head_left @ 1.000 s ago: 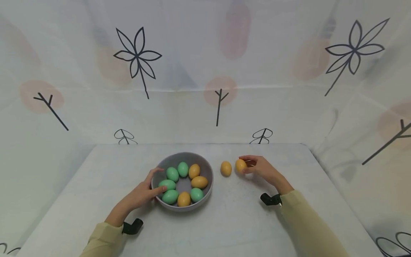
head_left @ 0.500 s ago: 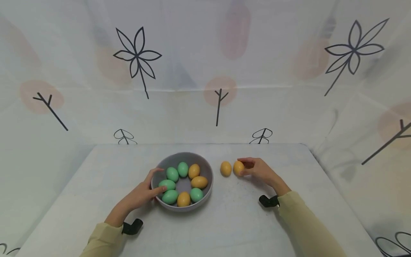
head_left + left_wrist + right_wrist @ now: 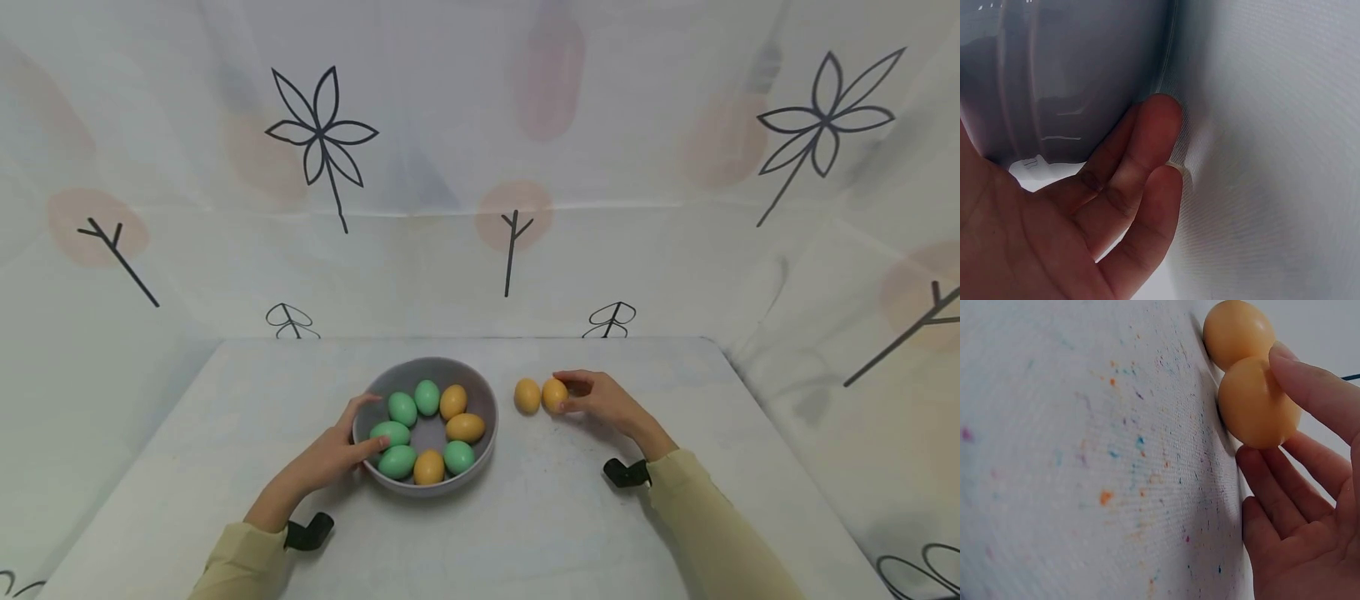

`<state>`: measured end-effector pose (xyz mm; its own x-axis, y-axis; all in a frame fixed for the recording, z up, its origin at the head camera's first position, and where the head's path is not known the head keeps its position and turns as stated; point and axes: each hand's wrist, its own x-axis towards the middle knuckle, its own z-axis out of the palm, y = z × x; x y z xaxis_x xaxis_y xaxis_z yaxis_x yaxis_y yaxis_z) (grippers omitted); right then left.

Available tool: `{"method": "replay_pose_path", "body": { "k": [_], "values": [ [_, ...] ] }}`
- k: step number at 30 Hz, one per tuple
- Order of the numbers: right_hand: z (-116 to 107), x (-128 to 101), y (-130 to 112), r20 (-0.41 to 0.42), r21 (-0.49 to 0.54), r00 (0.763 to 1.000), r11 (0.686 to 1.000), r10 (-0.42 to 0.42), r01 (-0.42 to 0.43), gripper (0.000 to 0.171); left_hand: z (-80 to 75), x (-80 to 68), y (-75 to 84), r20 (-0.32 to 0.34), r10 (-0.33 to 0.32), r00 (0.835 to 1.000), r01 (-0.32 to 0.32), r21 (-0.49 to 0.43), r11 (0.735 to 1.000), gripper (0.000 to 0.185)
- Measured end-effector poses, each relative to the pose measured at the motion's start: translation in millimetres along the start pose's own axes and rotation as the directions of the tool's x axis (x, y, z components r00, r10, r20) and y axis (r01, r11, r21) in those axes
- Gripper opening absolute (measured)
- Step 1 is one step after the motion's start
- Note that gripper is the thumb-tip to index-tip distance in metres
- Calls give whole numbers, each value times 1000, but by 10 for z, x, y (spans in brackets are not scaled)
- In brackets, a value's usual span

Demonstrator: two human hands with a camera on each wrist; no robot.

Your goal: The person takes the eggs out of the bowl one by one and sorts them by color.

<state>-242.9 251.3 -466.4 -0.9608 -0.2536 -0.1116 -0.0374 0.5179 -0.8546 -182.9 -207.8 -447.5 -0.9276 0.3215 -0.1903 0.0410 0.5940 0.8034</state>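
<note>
A grey bowl (image 3: 489,417) stands mid-table with several green eggs (image 3: 397,461) and three orange eggs (image 3: 465,427) in it. My left hand (image 3: 341,446) grips its left rim, thumb on the far edge and forefinger over the near edge. In the left wrist view my fingers (image 3: 1147,144) lie against the bowl's outer wall (image 3: 1072,75). To the right of the bowl, my right hand (image 3: 588,398) pinches an orange egg (image 3: 555,394) that sits on the table touching a second orange egg (image 3: 527,396). The right wrist view shows the held egg (image 3: 1259,403), the loose egg (image 3: 1237,331), and my fingers (image 3: 1279,487).
The white table (image 3: 525,533) is faintly speckled with colour. Pale cloth walls (image 3: 480,208) printed with black flowers and twigs close it in at the back and both sides. Black straps (image 3: 622,473) sit at both wrists.
My right hand has slid its orange egg a little to the left, so it now touches the other loose egg. The left hand and bowl have not moved.
</note>
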Motion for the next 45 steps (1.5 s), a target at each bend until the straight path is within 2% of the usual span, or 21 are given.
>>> {"method": "replay_pose_path", "body": {
  "k": [12, 26, 34, 45],
  "values": [
    [-30, 2, 24, 4, 14, 1000, 1000, -14, 14, 67, 5, 7, 5, 3, -6, 1000, 6, -12, 1000, 70],
    [-73, -32, -21, -48, 57, 999, 998, -5, 8, 62, 19, 25, -22, -10, -15, 1000, 15, 7, 1000, 70],
    [-81, -22, -213, -69, 89, 996, 994, -51, 57, 58, 15, 25, -16, -2, -24, 1000, 24, 2, 1000, 70],
    [46, 39, -513, -2, 153, 990, 979, -138, 137, 48, 10, 13, 0, -5, -22, 1000, 22, 12, 1000, 70]
  ]
}}
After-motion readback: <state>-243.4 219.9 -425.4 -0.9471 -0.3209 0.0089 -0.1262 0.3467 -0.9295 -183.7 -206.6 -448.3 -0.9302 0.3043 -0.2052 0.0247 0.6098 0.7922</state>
